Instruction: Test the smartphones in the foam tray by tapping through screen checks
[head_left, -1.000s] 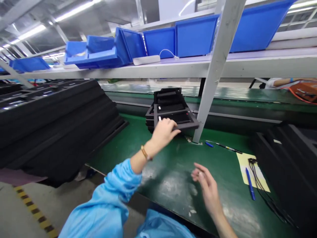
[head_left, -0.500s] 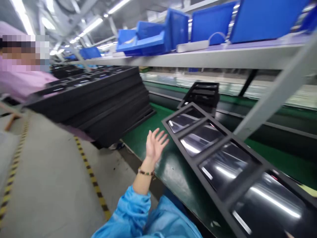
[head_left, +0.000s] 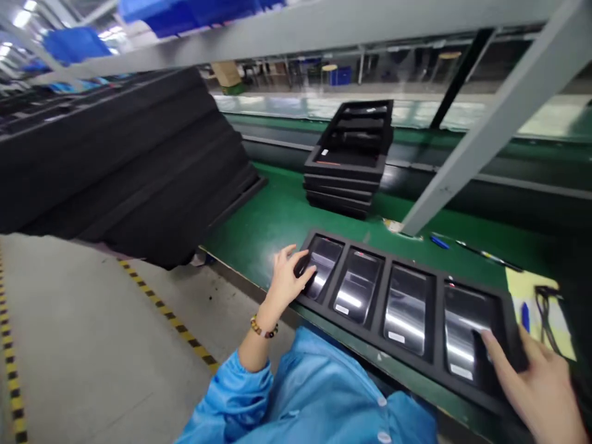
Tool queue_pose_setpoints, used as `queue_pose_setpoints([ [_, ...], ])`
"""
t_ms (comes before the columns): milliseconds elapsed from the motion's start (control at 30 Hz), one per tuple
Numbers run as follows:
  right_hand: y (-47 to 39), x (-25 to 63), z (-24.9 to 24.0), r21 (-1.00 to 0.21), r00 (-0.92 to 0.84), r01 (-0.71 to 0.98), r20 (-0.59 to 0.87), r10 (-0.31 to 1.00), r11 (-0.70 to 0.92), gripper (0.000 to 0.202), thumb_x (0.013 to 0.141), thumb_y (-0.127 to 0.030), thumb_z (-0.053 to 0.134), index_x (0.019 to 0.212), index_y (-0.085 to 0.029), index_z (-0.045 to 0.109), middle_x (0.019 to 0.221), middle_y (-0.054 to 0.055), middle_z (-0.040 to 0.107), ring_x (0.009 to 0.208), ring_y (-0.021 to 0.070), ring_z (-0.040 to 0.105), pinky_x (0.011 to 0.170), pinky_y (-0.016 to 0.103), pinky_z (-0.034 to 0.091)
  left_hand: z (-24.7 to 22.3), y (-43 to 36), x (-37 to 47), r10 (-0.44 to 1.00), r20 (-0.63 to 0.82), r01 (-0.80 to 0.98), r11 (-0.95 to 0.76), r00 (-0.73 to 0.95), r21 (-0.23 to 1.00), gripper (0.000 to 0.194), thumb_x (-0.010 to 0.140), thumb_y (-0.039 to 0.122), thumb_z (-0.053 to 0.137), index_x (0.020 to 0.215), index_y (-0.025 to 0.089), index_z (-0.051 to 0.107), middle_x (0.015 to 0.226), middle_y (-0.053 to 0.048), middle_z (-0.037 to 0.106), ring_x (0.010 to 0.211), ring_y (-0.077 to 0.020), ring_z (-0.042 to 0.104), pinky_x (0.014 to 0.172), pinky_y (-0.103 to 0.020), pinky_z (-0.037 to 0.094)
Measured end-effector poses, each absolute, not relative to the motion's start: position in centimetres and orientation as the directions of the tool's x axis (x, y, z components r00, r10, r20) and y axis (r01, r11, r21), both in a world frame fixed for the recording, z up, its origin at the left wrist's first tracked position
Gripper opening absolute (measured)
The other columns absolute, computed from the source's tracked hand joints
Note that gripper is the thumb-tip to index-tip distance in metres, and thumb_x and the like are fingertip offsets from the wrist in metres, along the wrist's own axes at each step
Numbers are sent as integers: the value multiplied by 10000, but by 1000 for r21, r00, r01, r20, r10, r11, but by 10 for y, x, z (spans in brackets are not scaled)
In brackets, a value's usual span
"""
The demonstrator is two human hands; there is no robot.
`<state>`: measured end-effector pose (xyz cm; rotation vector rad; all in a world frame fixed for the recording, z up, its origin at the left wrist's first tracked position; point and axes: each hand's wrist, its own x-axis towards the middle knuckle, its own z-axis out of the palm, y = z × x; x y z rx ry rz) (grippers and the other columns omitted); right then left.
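A black foam tray (head_left: pixel 387 259) lies along the front edge of the green bench. Its row of several compartments holds dark glossy panels with white labels, among them a panel (head_left: pixel 407 308) near the middle. My left hand (head_left: pixel 287 279) is at the tray's left end, thumb and fingers spread over the leftmost panel (head_left: pixel 324 262); whether the fingertips touch is unclear. At the opposite end, my right hand (head_left: pixel 539 382) grips the tray, its thumb over the rightmost compartment and the other fingers around the outer side, partly hidden.
Behind the tray stands a stack of similar black trays (head_left: pixel 345 185). A tall leaning stack of black trays (head_left: pixel 152 160) rises at left. A grey post (head_left: pixel 481 117) slants up from the bench (head_left: pixel 268 209). Pens and a black cable (head_left: pixel 546 314) lie at right by yellow paper (head_left: pixel 518 283).
The tray, tilted and nearer the camera before, now lies level along the bench edge. My left hand has come from beside it onto its left end. The view has turned downward.
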<state>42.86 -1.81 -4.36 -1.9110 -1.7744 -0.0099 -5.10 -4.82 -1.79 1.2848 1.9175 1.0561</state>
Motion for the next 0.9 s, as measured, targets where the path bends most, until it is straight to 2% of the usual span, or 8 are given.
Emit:
queue_pose_setpoints([
  [67,-23,421,-56,-322,164,946,346,924,-48,903,1042,-766,316,1585,-113,624,1438,353,647,1383,510,595,1079,676,459,-14,-40,-36,957,64,749,178,-282,638,488,1008,455,722,1446,240,711,1625,-141,574,1525,-390,429,1304,-602,347],
  [133,-29,405,-58,-297,113,955,298,948,-20,725,1074,-645,409,1589,-177,612,1515,272,646,1457,456,544,1159,647,413,-10,-32,-21,978,103,922,130,-179,365,550,1041,490,662,1519,218,667,1549,-169,646,1429,-420,484,1214,-620,428],
  [300,-37,374,-40,-190,99,979,163,982,-67,715,1061,-599,463,1570,-111,580,1499,256,646,1466,459,472,1124,656,406,-1,-17,-6,996,19,996,82,-83,34,642,1069,498,575,1633,193,569,1535,-247,643,1348,-457,563,1080,-601,503],
  [433,-33,374,-23,-29,17,999,63,998,-15,719,1075,-563,467,1595,-75,558,1513,275,644,1388,465,500,1032,606,469,10,-5,-10,995,-98,999,-2,-3,-48,691,1054,471,594,1691,219,506,1537,-269,637,1304,-470,640,1047,-600,528],
  [533,-27,372,-9,32,-11,999,-17,1000,11,689,1054,-527,536,1579,-83,591,1439,283,695,1303,453,552,907,520,528,19,5,-12,990,-137,999,22,-27,-36,680,1007,505,666,1635,256,593,1447,-244,697,1209,-461,701,1018,-579,555],
  [667,-15,365,6,8,63,998,-118,991,-63,664,999,-510,653,1563,-161,628,1316,223,762,1206,422,643,766,414,532,29,7,-15,986,-112,991,128,-123,40,658,971,545,699,1578,293,662,1359,-203,736,1192,-419,726,1015,-523,582],
  [833,-13,369,21,-60,101,992,-137,985,-110,686,957,-523,695,1552,-186,645,1275,200,769,1139,407,700,823,434,538,32,-11,-22,979,-160,992,124,-126,-24,651,973,565,702,1562,289,675,1300,-209,742,1159,-441,728,991,-586,597],
  [900,-19,373,25,-68,107,991,-116,987,-116,686,954,-531,692,1546,-187,646,1261,204,757,1092,388,713,816,433,534,29,-17,-14,990,-94,994,109,-108,9,585,1007,521,672,1523,246,704,1360,-224,712,1222,-447,698,1035,-615,587],
])
